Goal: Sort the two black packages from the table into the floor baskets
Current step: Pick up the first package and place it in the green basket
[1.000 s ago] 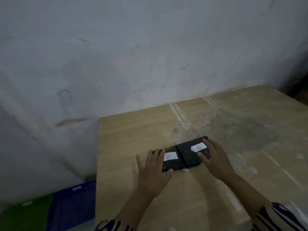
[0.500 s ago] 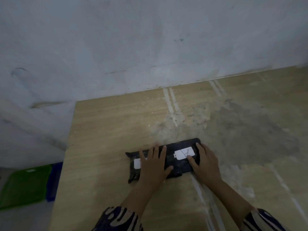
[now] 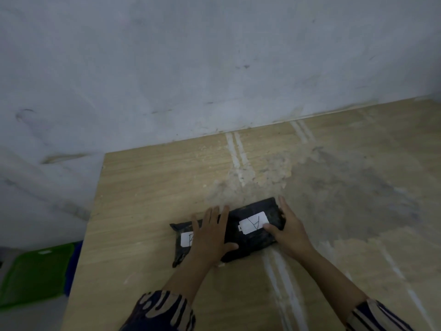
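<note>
While lying side by side, two black packages (image 3: 253,231), two hands (image 3: 290,231)

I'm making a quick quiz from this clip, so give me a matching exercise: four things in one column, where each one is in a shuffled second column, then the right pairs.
Things:
1. left hand
2. right hand
3. green basket
4. label marked A

Places:
a. on the floor, left of the table
b. gripping the right-hand black package at its right end
c. on top of the right-hand black package
d. flat on the left-hand black package, partly covering its label

Pairs: 1-d, 2-b, 3-a, 4-c
</note>
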Available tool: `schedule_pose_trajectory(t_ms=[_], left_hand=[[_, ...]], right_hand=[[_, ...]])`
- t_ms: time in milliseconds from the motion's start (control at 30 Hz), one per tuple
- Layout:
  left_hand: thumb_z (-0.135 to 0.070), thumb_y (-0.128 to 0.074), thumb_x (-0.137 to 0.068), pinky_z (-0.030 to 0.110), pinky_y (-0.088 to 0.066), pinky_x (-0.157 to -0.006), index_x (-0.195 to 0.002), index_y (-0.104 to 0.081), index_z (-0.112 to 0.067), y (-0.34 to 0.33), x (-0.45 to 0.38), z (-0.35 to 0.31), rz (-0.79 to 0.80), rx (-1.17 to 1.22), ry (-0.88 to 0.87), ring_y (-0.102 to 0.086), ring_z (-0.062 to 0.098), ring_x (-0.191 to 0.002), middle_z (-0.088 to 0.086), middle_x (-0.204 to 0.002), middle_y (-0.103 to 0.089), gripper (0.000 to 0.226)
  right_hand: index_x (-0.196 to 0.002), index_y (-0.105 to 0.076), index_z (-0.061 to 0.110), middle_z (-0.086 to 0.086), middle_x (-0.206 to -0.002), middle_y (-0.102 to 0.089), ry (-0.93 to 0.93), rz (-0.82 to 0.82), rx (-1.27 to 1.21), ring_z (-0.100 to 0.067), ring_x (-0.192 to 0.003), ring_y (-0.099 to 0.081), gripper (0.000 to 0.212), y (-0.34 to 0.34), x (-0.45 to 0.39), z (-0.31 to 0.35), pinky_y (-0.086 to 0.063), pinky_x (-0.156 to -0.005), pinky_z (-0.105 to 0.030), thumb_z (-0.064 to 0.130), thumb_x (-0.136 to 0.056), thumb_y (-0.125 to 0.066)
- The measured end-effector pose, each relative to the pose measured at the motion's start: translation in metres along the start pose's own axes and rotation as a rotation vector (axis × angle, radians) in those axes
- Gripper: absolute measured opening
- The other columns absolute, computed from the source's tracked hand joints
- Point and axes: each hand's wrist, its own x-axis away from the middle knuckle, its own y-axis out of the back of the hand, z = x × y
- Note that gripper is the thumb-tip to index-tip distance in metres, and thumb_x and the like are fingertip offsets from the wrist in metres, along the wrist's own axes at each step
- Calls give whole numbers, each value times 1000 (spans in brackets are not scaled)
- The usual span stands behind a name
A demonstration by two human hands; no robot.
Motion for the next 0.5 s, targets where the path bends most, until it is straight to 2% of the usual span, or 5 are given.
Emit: schedule_pose_trajectory(t_ms=[100, 167, 267, 333, 500], left_hand=[[-51, -56, -82, 55, -5, -113, -144, 5, -20, 16, 3, -2, -84, 127, -42, -16, 28, -139, 11, -152, -17, 92], [-51, -51, -86, 48, -22, -109, -144, -9, -18, 33, 4, 1, -243, 207, -63, -35, 30, -127, 12, -140, -35, 79], [-44, -55, -86, 35, -41, -82, -126, -44, -15, 63, 9, 7, -410, 386, -132, -51, 27, -101, 11, -112, -52, 50], [-37, -62, -83, 31, -42, -69, -108, -48, -16, 83, 16, 8, -384, 571, -145, -55, 24, -90, 6, -100, -56, 36], [-26, -67, -81, 43, -54, -78, -103, -53, -24, 118, 39, 19, -513, 806, -166, -63, 21, -88, 1, -97, -66, 27]], right_hand=[[-139, -23, 22, -10, -128, -53, 89, -26, -61, -24, -116, -53, 76, 12, -1, 15, -45, -95, -35, 4, -79, -65], [-137, -30, 25, -5, -122, -52, 168, -10, -84, -21, -111, -53, 71, 23, -3, 30, -48, -89, -33, 3, -79, -65], [-131, -34, 34, 2, -123, -49, 305, 62, -109, -14, -106, -53, 68, 37, -8, 62, -52, -74, -12, 2, -79, -64], [-123, -36, 39, 3, -122, -50, 422, 97, -118, -13, -108, -53, 66, 41, -12, 87, -48, -75, -2, 0, -78, -65], [-124, -49, 24, 3, -115, -55, 600, -4, -81, -14, -107, -53, 59, 36, -17, 142, -39, -80, 5, 5, -73, -71]])
